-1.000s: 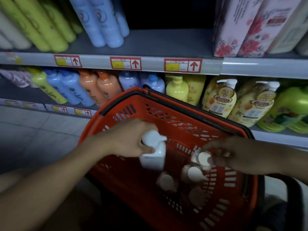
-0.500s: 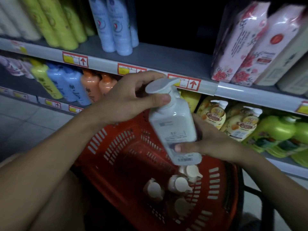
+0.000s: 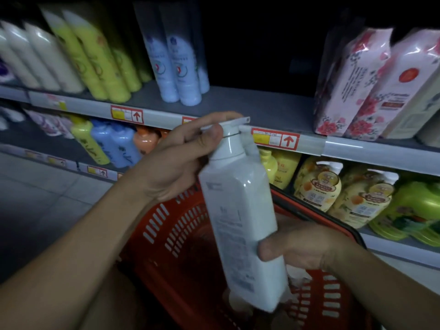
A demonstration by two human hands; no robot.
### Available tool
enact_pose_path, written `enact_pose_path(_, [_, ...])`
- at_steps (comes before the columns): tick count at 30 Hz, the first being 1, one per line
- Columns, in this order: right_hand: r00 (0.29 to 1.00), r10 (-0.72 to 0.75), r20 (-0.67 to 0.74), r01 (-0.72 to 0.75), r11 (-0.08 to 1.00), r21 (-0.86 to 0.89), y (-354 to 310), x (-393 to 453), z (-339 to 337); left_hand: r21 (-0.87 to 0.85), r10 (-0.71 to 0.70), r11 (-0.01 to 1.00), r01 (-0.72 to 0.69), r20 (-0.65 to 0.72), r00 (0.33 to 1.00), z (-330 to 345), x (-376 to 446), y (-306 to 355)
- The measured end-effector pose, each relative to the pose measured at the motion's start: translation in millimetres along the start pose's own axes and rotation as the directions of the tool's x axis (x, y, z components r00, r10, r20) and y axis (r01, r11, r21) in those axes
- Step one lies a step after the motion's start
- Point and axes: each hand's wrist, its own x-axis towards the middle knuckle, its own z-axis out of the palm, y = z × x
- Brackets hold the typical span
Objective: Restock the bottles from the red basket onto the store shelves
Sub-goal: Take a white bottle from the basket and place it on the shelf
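Dim shelves rise behind the basket. Above it, a white bottle tilts: left hand pinches its pump neck, right hand curls round the lower body. Smooth, rigid, probably heavy; hold the body, not the pump.

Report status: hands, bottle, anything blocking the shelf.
Left hand grips white pump bottle at the neck; right hand holds its lower body. Bottle tilted above red basket. Open gap on upper shelf ahead, nothing blocking.
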Motion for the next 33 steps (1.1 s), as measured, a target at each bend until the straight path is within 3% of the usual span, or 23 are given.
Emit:
enact_pose_path(3, [0.964,-0.199,-0.176,0.188,0.979,-0.082,-2.3,3.4,17.3,-0.044,-0.001,0.999,-0.011,-0.264,0.964,8.0,3.6,-8.3])
enact_pose_path(5, [0.866,-0.317,-0.386,0.266,0.947,-0.181,-6.5,6.7,27.4,-0.005,-0.044,0.999,0.046,-0.383,0.923,13.8,1.9,-18.4])
enact_pose_path(7, [0.720,-0.346,-0.602,0.249,0.938,-0.242,-6.4,14.3,27.9,0.016,-0.142,0.987,0.158,-0.360,0.922,28.6,-8.7,-30.3])
enact_pose_path(9, [0.481,-0.397,-0.781,0.167,0.917,-0.363,-4.3,19.5,20.3,0.066,-0.207,0.969,0.237,-0.297,0.932,48.3,-23.5,-43.9])
enact_pose_path(10, [0.387,-0.474,-0.791,0.072,0.871,-0.486,-2.7,19.9,14.6,0.078,-0.224,0.964,0.253,-0.268,0.937,58.1,-29.1,-52.2])
enact_pose_path(12, [0.316,-0.624,-0.715,-0.168,0.705,-0.689,2.9,19.7,4.9,0.055,-0.261,0.958,0.282,-0.246,0.933,74.7,-36.6,-65.2])
enact_pose_path(14, [0.345,-0.693,-0.633,-0.238,0.588,-0.773,2.7,10.0,8.0,-0.067,-0.326,0.945,0.321,-0.280,0.903,77.9,-34.9,-72.7])
enact_pose_path(16, [0.441,-0.701,-0.560,-0.189,0.538,-0.822,-5.9,-5.0,15.9,-0.234,-0.404,0.909,0.346,-0.284,0.869,71.1,-31.7,-72.5])
enact_pose_path(18, [0.537,-0.604,-0.589,-0.051,0.673,-0.738,-16.6,-20.1,16.7,-0.298,-0.450,0.878,0.374,-0.253,0.856,59.8,-29.7,-66.2])
enact_pose_path(20, [0.592,-0.490,-0.640,0.161,0.850,-0.501,-22.4,-29.8,8.0,-0.317,-0.452,0.870,0.377,-0.209,0.867,52.4,-28.6,-65.0])
enact_pose_path(25, [0.728,-0.298,-0.617,0.280,0.951,-0.129,-21.7,-30.5,-5.1,-0.311,-0.411,0.882,0.353,-0.146,0.900,51.2,-24.3,-70.0])
enact_pose_path(28, [0.714,-0.286,-0.638,0.316,0.946,-0.071,-19.7,-31.0,-2.6,-0.269,-0.360,0.910,0.315,-0.142,0.922,51.4,-24.3,-73.1])
enact_pose_path(33, [0.609,-0.325,-0.723,0.407,0.911,-0.066,-18.4,-36.0,12.3,-0.178,-0.265,0.958,0.224,-0.264,0.927,62.1,-25.4,-67.8])
